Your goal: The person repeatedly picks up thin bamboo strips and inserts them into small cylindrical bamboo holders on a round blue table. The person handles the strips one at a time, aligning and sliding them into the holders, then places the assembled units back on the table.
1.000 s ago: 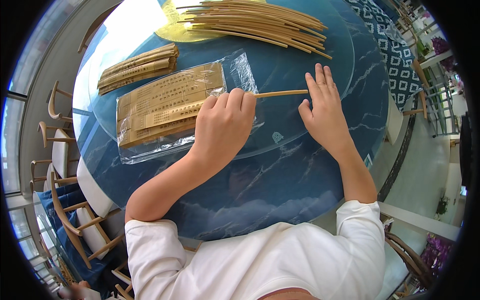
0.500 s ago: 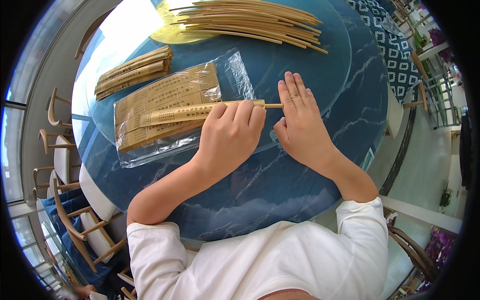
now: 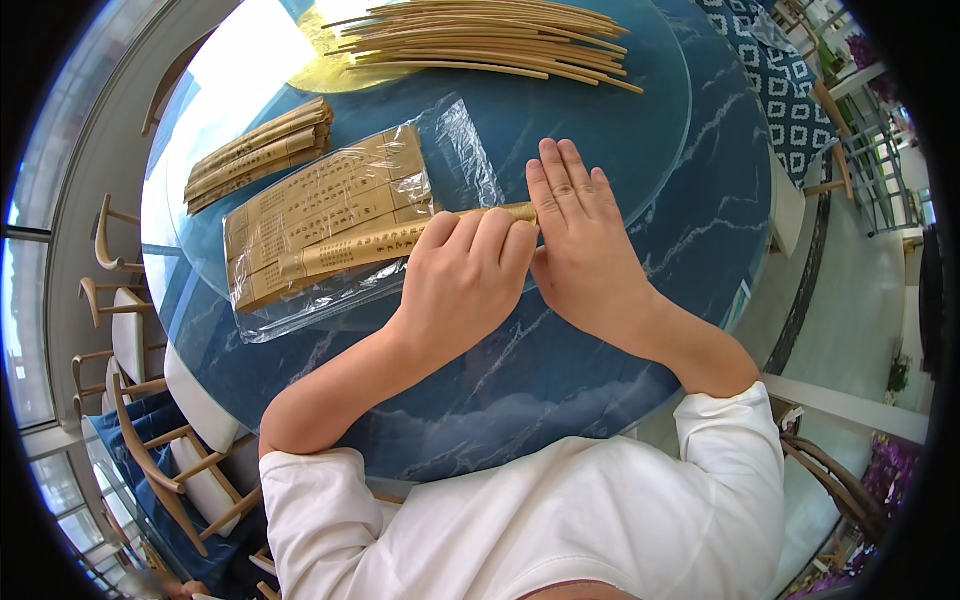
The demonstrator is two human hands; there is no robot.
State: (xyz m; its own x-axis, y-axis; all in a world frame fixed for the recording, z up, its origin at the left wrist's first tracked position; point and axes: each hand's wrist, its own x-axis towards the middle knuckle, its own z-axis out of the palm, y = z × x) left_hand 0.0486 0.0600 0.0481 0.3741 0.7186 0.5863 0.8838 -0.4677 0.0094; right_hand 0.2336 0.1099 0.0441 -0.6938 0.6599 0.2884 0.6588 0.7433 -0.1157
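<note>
My left hand (image 3: pixel 463 268) is closed, palm down, around a long brown paper chopstick sleeve (image 3: pixel 365 247) with dark printing. The sleeve slants across a flat stack of similar paper sleeves (image 3: pixel 325 195) in a clear plastic bag (image 3: pixel 468 150). Fingers stretched out and side by side, my right hand (image 3: pixel 588 240) holds its palm against the sleeve's right end. Its thumb side meets my left fist. Any chopstick tips at that end are hidden by the palm. Beyond the hands lie many loose wooden chopsticks (image 3: pixel 490 48).
A pile of thicker, bulging paper sleeves (image 3: pixel 258 155) lies at the left on the glass turntable (image 3: pixel 655 150). Under it is a round blue marbled table (image 3: pixel 480 420). Wooden chairs (image 3: pixel 185 465) stand at the left. A patterned blue cloth (image 3: pixel 775 95) hangs at the far right.
My right hand has moved left until it meets the sleeve's end. The bit of chopstick that stuck out there no longer shows. My left hand keeps its grip.
</note>
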